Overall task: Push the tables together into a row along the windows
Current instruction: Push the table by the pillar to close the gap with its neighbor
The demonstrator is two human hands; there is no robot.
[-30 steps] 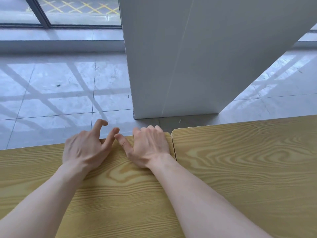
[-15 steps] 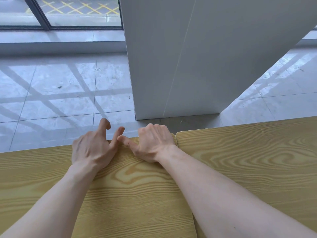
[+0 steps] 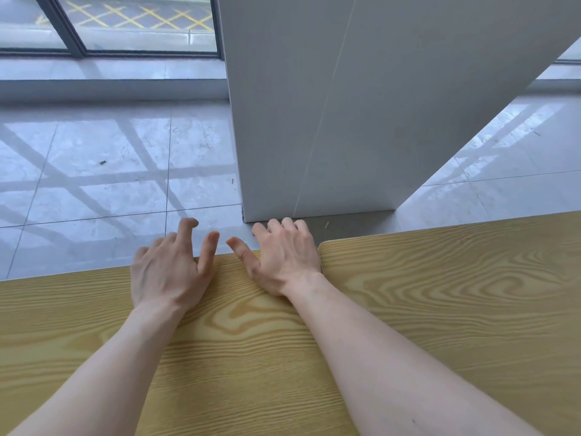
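two hands at the far edge of the left table

the person's left hand lies palm down on the left table, close to its far edge. its fingers are spread and bent, reaching out past the edge over the floor, with the index finger lifted and curled; they close on nothing that can be seen. the thumb points forward along the edge.

the right hand rests near the same table's far right corner, beside the seam. its thumb is splayed out toward the left hand, and the two thumbs are near each other but apart. its four fingers fold over the far edge; their tips are hidden below it, so whether they grip the edge cannot be told.

the right table stands just beside the left one, their side edges meeting in a thin dark seam that runs down from the rounded corner. both tops have a light wood grain, and both far edges lie roughly in one line.

beyond the tables is pale tiled floor, then a broad white pillar standing straight ahead of the seam. the windows are at the upper left, well apart from the tables, with yellow hatching visible outside.
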